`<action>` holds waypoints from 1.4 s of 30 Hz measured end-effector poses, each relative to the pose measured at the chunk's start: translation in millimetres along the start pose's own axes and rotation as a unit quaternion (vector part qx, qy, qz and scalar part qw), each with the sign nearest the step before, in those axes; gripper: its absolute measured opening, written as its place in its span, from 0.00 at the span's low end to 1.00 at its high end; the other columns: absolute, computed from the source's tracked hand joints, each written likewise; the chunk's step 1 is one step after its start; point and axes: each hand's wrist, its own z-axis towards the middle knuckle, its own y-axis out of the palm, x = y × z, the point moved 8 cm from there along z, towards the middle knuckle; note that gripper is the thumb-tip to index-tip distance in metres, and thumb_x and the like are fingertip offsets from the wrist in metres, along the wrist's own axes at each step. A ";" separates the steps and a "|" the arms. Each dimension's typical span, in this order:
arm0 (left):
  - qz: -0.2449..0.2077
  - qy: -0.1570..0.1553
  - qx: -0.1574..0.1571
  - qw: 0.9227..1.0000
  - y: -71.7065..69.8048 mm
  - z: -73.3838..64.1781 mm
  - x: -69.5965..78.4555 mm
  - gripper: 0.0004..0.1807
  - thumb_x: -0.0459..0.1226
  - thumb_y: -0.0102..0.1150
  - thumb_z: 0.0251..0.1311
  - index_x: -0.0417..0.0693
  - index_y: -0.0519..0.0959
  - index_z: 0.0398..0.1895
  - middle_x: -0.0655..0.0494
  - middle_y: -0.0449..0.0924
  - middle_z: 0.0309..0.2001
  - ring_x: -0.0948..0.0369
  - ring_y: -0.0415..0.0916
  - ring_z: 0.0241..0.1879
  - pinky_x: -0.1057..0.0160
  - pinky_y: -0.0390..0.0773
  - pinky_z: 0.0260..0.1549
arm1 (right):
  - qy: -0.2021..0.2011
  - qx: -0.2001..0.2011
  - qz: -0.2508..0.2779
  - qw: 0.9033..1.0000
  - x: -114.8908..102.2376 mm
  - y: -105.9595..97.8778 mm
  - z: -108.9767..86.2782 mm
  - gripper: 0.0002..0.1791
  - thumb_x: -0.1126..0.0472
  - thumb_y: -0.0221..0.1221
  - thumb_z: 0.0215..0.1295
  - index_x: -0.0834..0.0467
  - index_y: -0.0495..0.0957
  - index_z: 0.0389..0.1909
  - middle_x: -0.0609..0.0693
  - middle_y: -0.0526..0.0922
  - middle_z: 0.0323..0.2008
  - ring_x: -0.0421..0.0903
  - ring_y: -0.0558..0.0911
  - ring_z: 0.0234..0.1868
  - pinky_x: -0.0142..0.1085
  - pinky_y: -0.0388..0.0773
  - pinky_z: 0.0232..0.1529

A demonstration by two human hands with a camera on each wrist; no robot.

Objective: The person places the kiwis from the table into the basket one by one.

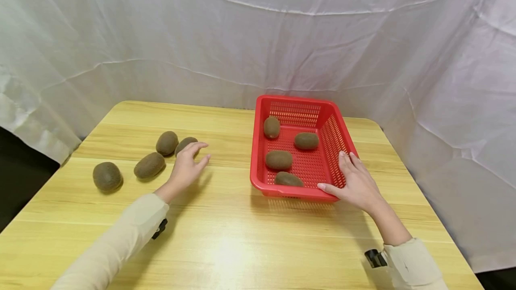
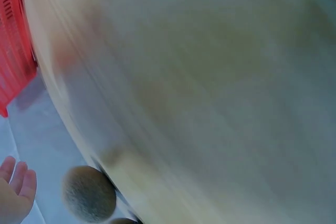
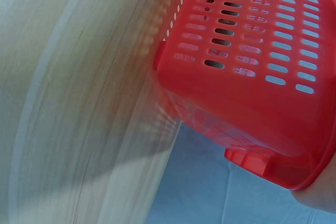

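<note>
My left hand (image 1: 187, 164) hovers over the left part of the table, its fingers loosely bent with nothing between them. Partly behind it lies a brown kiwi (image 1: 184, 142); in the left wrist view my fingertips show apart from a kiwi (image 2: 89, 194). Three other kiwis, one of them the round kiwi (image 1: 107, 176), lie farther left. My right hand (image 1: 356, 182) holds the near right corner of a red plastic basket (image 1: 255, 147), thumb on the front rim and fingers over the right rim. Several kiwis, including the kiwi (image 1: 279, 159), lie inside on its perforated floor.
The light wooden table (image 1: 217, 236) has rounded far corners. White cloth (image 1: 225, 35) hangs behind it and along both sides. Black cameras, such as the wrist camera (image 1: 375, 258), sit at both cuffs. The basket's slotted wall (image 3: 226, 30) fills much of the right wrist view.
</note>
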 end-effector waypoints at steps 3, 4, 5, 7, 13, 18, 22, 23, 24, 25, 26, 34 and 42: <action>-0.001 -0.015 0.012 1.000 -5.4 -1.9 -5.8 0.19 0.32 0.59 0.58 0.34 0.74 0.52 0.37 0.74 0.53 0.44 0.70 0.55 0.47 0.72 0.55 | -0.002 0.000 0.001 1.000 -0.3 0.1 -0.2 0.59 0.30 0.55 0.53 0.71 0.46 0.69 0.68 0.49 0.70 0.64 0.44 0.72 0.59 0.47 0.68; -0.001 -0.018 0.018 1.000 -7.5 -2.3 -7.5 0.19 0.32 0.59 0.57 0.34 0.74 0.52 0.37 0.74 0.53 0.44 0.70 0.56 0.46 0.72 0.55 | -0.002 0.000 0.002 1.000 -0.5 0.0 -0.4 0.59 0.30 0.54 0.53 0.71 0.46 0.69 0.68 0.49 0.70 0.64 0.44 0.72 0.59 0.47 0.68; 0.000 -0.021 0.025 0.999 -9.5 -2.4 -8.9 0.19 0.32 0.59 0.57 0.33 0.74 0.52 0.37 0.73 0.54 0.44 0.70 0.56 0.46 0.71 0.56 | -0.002 0.000 0.002 1.000 -0.8 -0.3 -0.7 0.59 0.30 0.54 0.53 0.71 0.46 0.69 0.68 0.49 0.70 0.64 0.44 0.72 0.60 0.47 0.68; -0.003 -0.025 0.036 0.999 -13.5 -2.8 -11.0 0.19 0.32 0.59 0.57 0.32 0.74 0.51 0.36 0.73 0.54 0.43 0.69 0.56 0.46 0.71 0.56 | -0.003 0.000 0.003 1.000 -1.8 -0.9 -1.2 0.59 0.30 0.54 0.53 0.71 0.46 0.69 0.68 0.49 0.70 0.64 0.44 0.72 0.60 0.47 0.68; 0.012 -0.049 0.056 0.997 -23.5 -2.4 -18.3 0.19 0.33 0.59 0.58 0.31 0.73 0.51 0.35 0.71 0.56 0.42 0.67 0.57 0.44 0.70 0.56 | -0.004 0.002 0.000 1.000 -1.9 -1.2 -1.6 0.59 0.31 0.55 0.53 0.71 0.46 0.69 0.68 0.49 0.70 0.64 0.45 0.72 0.59 0.47 0.68; 0.019 -0.099 0.054 0.993 -26.7 -3.3 -30.1 0.23 0.35 0.58 0.59 0.31 0.70 0.55 0.34 0.65 0.60 0.39 0.62 0.61 0.42 0.67 0.59 | -0.006 0.000 0.003 1.000 -2.1 -1.3 -1.0 0.59 0.31 0.55 0.53 0.71 0.45 0.69 0.68 0.49 0.70 0.65 0.44 0.71 0.59 0.47 0.68; 0.016 -0.133 0.045 0.990 -26.9 -4.3 -39.4 0.27 0.36 0.59 0.59 0.29 0.67 0.58 0.33 0.61 0.62 0.37 0.59 0.63 0.42 0.65 0.60 | -0.007 -0.003 0.004 1.000 -2.6 -1.4 -0.7 0.59 0.31 0.55 0.53 0.71 0.45 0.69 0.68 0.49 0.70 0.65 0.44 0.71 0.59 0.47 0.68; 0.016 -0.140 0.041 0.989 -26.9 -4.7 -41.1 0.28 0.36 0.59 0.59 0.29 0.66 0.59 0.33 0.61 0.63 0.37 0.58 0.63 0.41 0.64 0.60 | -0.007 -0.003 0.003 1.000 -2.5 -1.4 -0.8 0.59 0.31 0.55 0.53 0.71 0.45 0.69 0.68 0.49 0.70 0.65 0.44 0.71 0.59 0.46 0.68; 0.016 -0.146 0.037 0.988 -26.7 -5.1 -42.4 0.28 0.36 0.59 0.59 0.29 0.65 0.59 0.32 0.60 0.63 0.36 0.58 0.63 0.41 0.64 0.60 | -0.007 -0.003 0.003 1.000 -2.5 -1.4 -0.9 0.59 0.31 0.55 0.53 0.71 0.45 0.69 0.68 0.49 0.70 0.65 0.44 0.71 0.59 0.46 0.68; 0.017 -0.151 0.034 0.988 -26.6 -5.4 -43.7 0.29 0.36 0.59 0.59 0.29 0.65 0.59 0.32 0.60 0.63 0.36 0.57 0.63 0.41 0.64 0.60 | -0.007 -0.003 0.002 1.000 -2.3 -1.3 -1.0 0.59 0.31 0.55 0.53 0.71 0.45 0.69 0.68 0.49 0.70 0.65 0.44 0.71 0.58 0.46 0.68; 0.019 -0.155 0.029 0.987 -26.2 -5.7 -44.8 0.29 0.36 0.59 0.59 0.28 0.64 0.60 0.31 0.60 0.63 0.36 0.57 0.63 0.40 0.63 0.60 | -0.007 -0.003 0.002 1.000 -2.1 -1.3 -1.1 0.59 0.31 0.55 0.53 0.71 0.45 0.69 0.68 0.49 0.70 0.65 0.44 0.71 0.58 0.46 0.68; 0.054 -0.160 -0.004 0.986 -19.9 -3.5 -48.1 0.33 0.36 0.59 0.58 0.26 0.61 0.62 0.28 0.58 0.63 0.36 0.56 0.63 0.40 0.63 0.61 | -0.003 -0.006 0.002 1.000 -2.1 -1.4 -1.4 0.59 0.31 0.54 0.53 0.71 0.45 0.69 0.68 0.49 0.70 0.65 0.45 0.71 0.59 0.46 0.68; 0.070 -0.199 -0.025 0.977 -18.3 -0.5 -55.0 0.35 0.36 0.59 0.57 0.26 0.59 0.63 0.28 0.57 0.64 0.35 0.55 0.63 0.40 0.60 0.62 | -0.001 -0.007 0.004 1.000 -0.9 0.3 -0.3 0.59 0.30 0.54 0.53 0.71 0.45 0.69 0.67 0.49 0.70 0.65 0.45 0.71 0.58 0.45 0.69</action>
